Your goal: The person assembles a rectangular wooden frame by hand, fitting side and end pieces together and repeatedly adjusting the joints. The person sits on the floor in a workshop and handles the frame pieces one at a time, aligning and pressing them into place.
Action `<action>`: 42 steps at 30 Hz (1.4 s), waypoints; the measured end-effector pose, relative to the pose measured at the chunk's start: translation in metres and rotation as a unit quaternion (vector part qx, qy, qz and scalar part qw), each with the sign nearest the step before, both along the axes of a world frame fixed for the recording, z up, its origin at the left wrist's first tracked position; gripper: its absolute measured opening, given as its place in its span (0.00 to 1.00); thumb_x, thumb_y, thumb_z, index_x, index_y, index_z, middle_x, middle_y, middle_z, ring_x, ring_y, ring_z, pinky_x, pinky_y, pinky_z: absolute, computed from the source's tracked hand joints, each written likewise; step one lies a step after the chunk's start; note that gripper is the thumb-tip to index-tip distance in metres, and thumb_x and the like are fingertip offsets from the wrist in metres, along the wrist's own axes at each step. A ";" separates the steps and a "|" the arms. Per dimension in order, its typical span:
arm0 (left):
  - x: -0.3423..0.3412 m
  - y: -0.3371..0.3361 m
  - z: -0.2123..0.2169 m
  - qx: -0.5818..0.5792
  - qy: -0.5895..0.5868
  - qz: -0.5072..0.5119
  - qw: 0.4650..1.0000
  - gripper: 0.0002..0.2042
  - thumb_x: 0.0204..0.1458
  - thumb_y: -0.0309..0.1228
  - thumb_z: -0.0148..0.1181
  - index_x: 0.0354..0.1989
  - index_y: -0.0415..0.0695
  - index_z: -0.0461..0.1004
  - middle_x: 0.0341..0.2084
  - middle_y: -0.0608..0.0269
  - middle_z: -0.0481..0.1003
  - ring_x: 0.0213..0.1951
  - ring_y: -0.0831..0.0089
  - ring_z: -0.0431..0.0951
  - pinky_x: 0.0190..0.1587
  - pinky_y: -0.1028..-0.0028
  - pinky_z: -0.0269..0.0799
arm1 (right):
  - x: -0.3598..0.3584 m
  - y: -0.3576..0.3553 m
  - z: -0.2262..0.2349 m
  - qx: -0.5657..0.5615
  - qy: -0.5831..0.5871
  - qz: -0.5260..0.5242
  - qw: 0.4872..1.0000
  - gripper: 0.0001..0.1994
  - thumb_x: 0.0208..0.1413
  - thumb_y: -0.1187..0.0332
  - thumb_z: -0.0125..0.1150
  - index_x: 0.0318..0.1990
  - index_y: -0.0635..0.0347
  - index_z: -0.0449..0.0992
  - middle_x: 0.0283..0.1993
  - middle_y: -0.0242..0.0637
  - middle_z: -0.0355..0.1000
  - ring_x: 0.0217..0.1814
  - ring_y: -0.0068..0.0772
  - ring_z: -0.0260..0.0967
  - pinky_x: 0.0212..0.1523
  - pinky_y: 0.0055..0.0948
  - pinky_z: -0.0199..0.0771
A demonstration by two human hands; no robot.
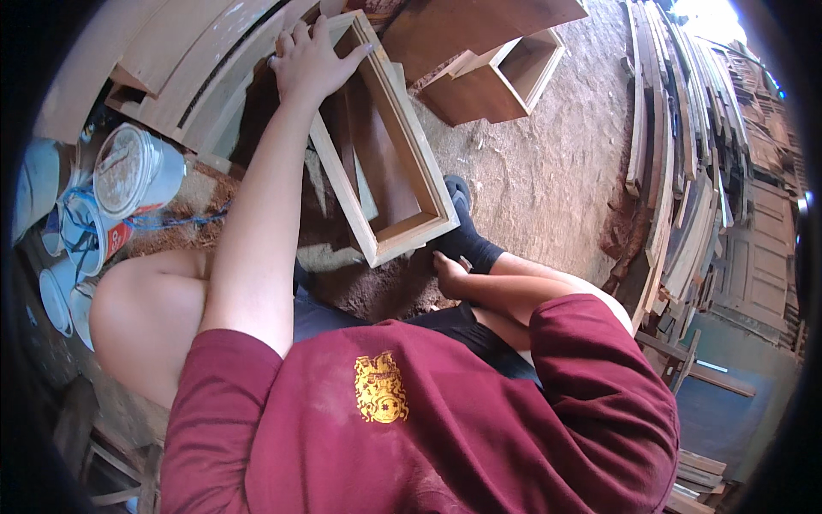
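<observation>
An open wooden box point(415, 167) with a pale, thick rim stands tilted in front of me, brown panels showing inside it. My left hand point(312, 64) lies across its far end, fingers spread and thumb stretched out over the rim. Low down by my dark shoe point(465, 224), just off the box's near corner, is my right hand point(449, 274). Its fingers are curled together, and whatever they hold is too small to name.
Another wooden box point(492, 86) lies beyond on the dusty ground, beside a large brown panel point(471, 34). White buckets point(128, 171) and blue string stand at left. Stacked planks point(659, 128) line the right side, with panelled doors point(758, 248) behind.
</observation>
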State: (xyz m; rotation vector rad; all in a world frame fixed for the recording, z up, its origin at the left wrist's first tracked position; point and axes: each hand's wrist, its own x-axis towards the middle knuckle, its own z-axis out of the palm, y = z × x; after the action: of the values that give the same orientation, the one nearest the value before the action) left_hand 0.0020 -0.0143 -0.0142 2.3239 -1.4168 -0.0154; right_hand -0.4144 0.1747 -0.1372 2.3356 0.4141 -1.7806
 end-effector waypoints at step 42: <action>0.007 0.046 -0.048 -0.007 0.232 -0.013 0.972 0.47 0.58 0.55 0.60 0.73 0.30 0.46 0.72 0.37 0.53 0.72 0.48 0.54 0.73 0.60 0.49 | -0.156 -0.031 0.015 0.331 -0.222 -0.908 0.130 0.28 0.70 0.56 0.47 0.70 0.65 0.62 0.66 0.51 0.68 0.63 0.40 0.70 0.60 0.41 0.72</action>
State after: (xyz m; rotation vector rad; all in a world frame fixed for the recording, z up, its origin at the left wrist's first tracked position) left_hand 0.0091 0.0319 -0.0623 2.1028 -1.1990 -0.5204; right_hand -0.5699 0.1432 -0.1218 -0.8489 1.1227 -0.1360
